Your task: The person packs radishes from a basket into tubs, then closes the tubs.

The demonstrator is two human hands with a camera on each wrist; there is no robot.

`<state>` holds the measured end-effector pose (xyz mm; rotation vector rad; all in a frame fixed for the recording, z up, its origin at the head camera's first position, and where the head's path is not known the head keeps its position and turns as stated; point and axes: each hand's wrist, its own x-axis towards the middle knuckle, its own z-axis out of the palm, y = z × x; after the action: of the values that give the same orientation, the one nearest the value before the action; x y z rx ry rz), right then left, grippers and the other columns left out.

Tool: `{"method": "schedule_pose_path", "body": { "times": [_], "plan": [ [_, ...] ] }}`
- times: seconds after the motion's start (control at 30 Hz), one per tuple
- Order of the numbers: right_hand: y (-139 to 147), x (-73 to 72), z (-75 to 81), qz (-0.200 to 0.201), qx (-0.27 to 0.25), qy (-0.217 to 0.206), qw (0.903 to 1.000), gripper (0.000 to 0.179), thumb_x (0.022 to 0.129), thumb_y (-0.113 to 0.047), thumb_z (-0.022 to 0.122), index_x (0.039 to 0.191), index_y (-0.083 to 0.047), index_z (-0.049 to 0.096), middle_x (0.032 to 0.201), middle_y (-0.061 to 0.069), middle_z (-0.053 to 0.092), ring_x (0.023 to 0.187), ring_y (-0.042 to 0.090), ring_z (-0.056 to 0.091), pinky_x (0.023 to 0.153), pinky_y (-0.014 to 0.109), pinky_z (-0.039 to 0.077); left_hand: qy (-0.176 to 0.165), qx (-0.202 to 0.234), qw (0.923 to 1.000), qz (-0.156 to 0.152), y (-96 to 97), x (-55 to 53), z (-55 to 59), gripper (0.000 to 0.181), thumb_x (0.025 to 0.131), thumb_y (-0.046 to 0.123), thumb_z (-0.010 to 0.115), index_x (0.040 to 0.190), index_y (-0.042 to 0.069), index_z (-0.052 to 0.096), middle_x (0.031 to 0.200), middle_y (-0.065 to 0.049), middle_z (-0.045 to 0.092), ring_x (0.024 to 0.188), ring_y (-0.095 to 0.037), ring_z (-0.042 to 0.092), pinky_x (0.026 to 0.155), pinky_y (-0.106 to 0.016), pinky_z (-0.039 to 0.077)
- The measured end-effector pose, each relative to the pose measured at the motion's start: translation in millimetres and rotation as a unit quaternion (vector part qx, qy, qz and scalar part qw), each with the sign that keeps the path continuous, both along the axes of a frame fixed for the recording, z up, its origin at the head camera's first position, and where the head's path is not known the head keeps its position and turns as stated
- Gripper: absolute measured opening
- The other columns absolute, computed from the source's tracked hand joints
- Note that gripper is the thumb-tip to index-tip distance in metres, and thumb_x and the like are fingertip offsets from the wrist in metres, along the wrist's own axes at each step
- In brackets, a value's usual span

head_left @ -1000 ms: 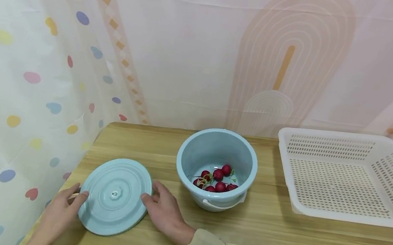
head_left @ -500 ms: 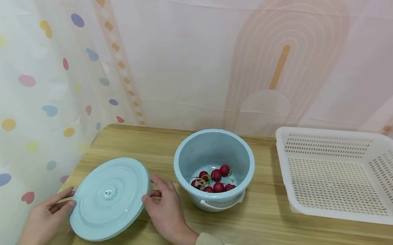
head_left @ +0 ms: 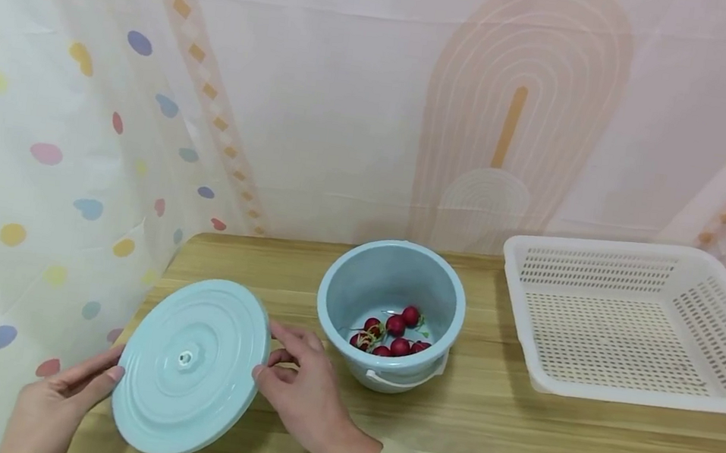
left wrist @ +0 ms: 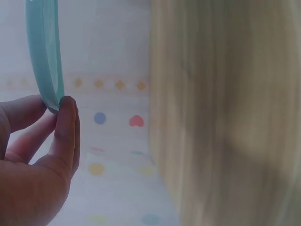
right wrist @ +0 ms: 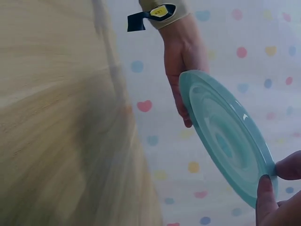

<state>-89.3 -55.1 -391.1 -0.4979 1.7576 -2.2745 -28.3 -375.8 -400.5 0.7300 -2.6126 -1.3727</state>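
Note:
Between both hands, a round light-blue lid [head_left: 189, 368] is held tilted above the table at the left. My left hand [head_left: 54, 400] pinches its left rim between thumb and fingers; the left wrist view shows the rim [left wrist: 40, 56] edge-on in that pinch. My right hand [head_left: 313, 396] grips the opposite rim, thumb on top and fingers beneath. The lid's underside [right wrist: 225, 136] shows in the right wrist view, clear of the tabletop. Just right of my right hand stands a light-blue bucket [head_left: 397, 262], uncovered, with several red radishes [head_left: 395, 326] at its bottom.
A white perforated plastic basket [head_left: 602, 342] stands at the right of the wooden table [head_left: 479, 441]. The bucket's white handle [head_left: 408, 378] hangs down at its front. A patterned curtain [head_left: 325, 99] lines the back and left of the table.
Both hands have raised the lid off the table, tilting it and shifting it a little left and toward me. The bucket, radishes and basket stay in place as the head view shifts slightly.

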Motion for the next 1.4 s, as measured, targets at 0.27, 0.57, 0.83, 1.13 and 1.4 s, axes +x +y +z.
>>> {"method": "schedule_pose_path", "body": {
  "times": [0.27, 0.57, 0.83, 1.13, 1.4],
  "plan": [
    [14.1, 6.0, 14.0, -0.003, 0.001, 0.023, 0.9997, 0.056, 0.092, -0.001, 0.07, 0.146, -0.002, 0.057, 0.133, 0.003, 0.051, 0.105, 0.011, 0.059, 0.092, 0.023, 0.056, 0.053, -0.004, 0.9986, 0.002, 11.7, -3.6, 13.3, 0.048, 0.097, 0.039, 0.072, 0.14, 0.018, 0.064, 0.097, 0.04, 0.066, 0.095, 0.033, 0.049, 0.107, 0.0, 0.011],
    [32.6, 10.3, 27.2, -0.024, 0.005, 0.076, 0.9968, 0.052, 0.094, -0.002, 0.069, 0.145, -0.004, 0.059, 0.138, 0.008, 0.051, 0.106, 0.016, 0.058, 0.093, 0.026, 0.057, 0.14, 0.214, 0.9664, 0.019, 35.5, -13.4, 19.9, 0.036, 0.094, 0.011, 0.076, 0.129, 0.015, 0.073, 0.103, 0.02, 0.076, 0.097, 0.01, 0.068, 0.079, -0.01, 0.054],
    [56.3, 2.1, 37.0, -0.042, 0.01, 0.099, 0.9941, 0.053, 0.094, -0.002, 0.069, 0.146, 0.0, 0.057, 0.138, 0.016, 0.051, 0.105, 0.021, 0.057, 0.092, 0.027, 0.058, 0.202, 0.284, 0.9353, -0.063, 56.4, -25.9, 24.7, 0.035, 0.096, -0.002, 0.069, 0.13, 0.005, 0.072, 0.113, 0.004, 0.077, 0.105, -0.004, 0.072, 0.086, -0.018, 0.056],
    [84.2, -10.2, 42.4, -0.08, 0.011, 0.109, 0.9908, 0.051, 0.092, 0.0, 0.069, 0.143, 0.001, 0.06, 0.137, 0.016, 0.055, 0.105, 0.023, 0.058, 0.089, 0.025, 0.058, 0.222, 0.295, 0.9262, -0.078, 85.6, -39.3, 32.4, 0.033, 0.094, -0.007, 0.069, 0.124, 0.003, 0.075, 0.11, -0.001, 0.078, 0.093, -0.011, 0.076, 0.079, -0.026, 0.061],
    [109.7, -19.7, 45.9, -0.117, 0.047, 0.126, 0.9841, 0.046, 0.094, -0.005, 0.07, 0.139, -0.004, 0.065, 0.134, 0.01, 0.06, 0.103, 0.022, 0.061, 0.084, 0.021, 0.056, 0.231, 0.291, 0.9231, -0.1, 111.1, -49.0, 37.6, 0.031, 0.094, -0.008, 0.068, 0.124, -0.001, 0.074, 0.11, -0.001, 0.078, 0.09, -0.012, 0.076, 0.076, -0.028, 0.061]
  ]
}}
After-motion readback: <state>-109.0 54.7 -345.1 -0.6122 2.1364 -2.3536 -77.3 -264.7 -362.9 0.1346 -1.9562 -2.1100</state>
